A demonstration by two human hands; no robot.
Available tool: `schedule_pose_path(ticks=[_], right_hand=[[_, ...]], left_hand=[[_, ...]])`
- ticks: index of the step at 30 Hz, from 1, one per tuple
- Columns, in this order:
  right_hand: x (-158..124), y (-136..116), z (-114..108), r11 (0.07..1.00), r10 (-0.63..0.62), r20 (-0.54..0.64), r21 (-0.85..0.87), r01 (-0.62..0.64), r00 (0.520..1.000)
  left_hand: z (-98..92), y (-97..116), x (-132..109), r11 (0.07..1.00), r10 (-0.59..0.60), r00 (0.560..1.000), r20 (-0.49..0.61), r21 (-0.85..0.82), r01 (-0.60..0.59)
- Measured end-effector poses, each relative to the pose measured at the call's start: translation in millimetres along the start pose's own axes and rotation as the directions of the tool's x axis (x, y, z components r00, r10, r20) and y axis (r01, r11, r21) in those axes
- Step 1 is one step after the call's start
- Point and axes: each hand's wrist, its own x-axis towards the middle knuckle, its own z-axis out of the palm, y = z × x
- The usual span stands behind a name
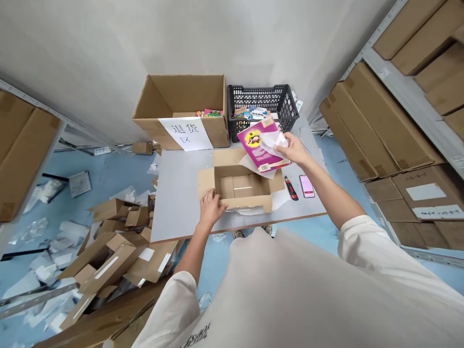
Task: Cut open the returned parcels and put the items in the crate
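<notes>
A small open cardboard box (242,189) lies on the white table (177,193), its inside empty. My left hand (211,208) grips the box's near left corner. My right hand (294,149) is raised above the box's far right side, closed on a pink book (258,145) together with a crumpled white sheet of paper (273,141).
At the table's back stand a large open carton (183,110) with a paper label and a black plastic crate (261,108), both holding books. A red-black utility knife (290,188) and a phone (307,186) lie right of the box. Flattened cartons (112,256) litter the floor left; shelves of cartons (391,121) stand right.
</notes>
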Motion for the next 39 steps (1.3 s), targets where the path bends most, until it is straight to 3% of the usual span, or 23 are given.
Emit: schedule_pose_path(ticks=[5, 10, 12, 15, 20, 23, 27, 31, 35, 37, 39], right_hand=[[9, 29, -74, 0.975, 0.050, -0.204, 0.220, -0.003, 0.978], [12, 105, -109, 0.910, 0.210, -0.321, 0.409, -0.065, 0.924], [11, 142, -106, 0.869, 0.320, -0.322, 0.475, -0.141, 0.891], [4, 190, -87, 0.785, 0.507, -0.316, 0.554, -0.277, 0.802], [-15, 245, -45, 0.646, 0.696, -0.211, 0.603, -0.469, 0.687], [-26, 266, -27, 0.594, 0.771, -0.175, 0.542, -0.594, 0.612], [-36, 282, -17, 0.570, 0.821, -0.234, 0.297, -0.766, 0.520], [-41, 285, -18, 0.546, 0.825, -0.268, 0.146, -0.825, 0.498], [-44, 275, -19, 0.534, 0.806, -0.285, -0.030, -0.845, 0.519], [-46, 264, -19, 0.572, 0.758, -0.312, -0.105, -0.813, 0.573], [-50, 249, -19, 0.658, 0.664, -0.345, -0.152, -0.737, 0.664]], left_hand=[[0.1, -1, 3, 0.999, -0.020, 1.000, 0.014, 0.038, 0.020], [-1.5, 6, 2, 0.995, -0.054, 0.999, 0.007, 0.086, 0.053], [-2.3, 12, 1, 0.992, -0.077, 0.997, 0.001, 0.104, 0.076], [-2.6, 21, -1, 0.984, -0.115, 0.993, -0.005, 0.135, 0.114], [-1.6, 31, -7, 0.964, -0.198, 0.980, -0.019, 0.175, 0.198], [-0.7, 32, -10, 0.957, -0.226, 0.974, -0.032, 0.180, 0.228], [-0.6, 34, -13, 0.948, -0.253, 0.966, -0.052, 0.189, 0.258], [-2.9, 35, -17, 0.945, -0.261, 0.964, -0.056, 0.191, 0.267], [-6.3, 34, -19, 0.952, -0.253, 0.965, -0.075, 0.159, 0.262], [-8.7, 32, -19, 0.956, -0.251, 0.964, -0.082, 0.135, 0.261], [-12.4, 30, -16, 0.960, -0.249, 0.964, -0.095, 0.109, 0.259]])
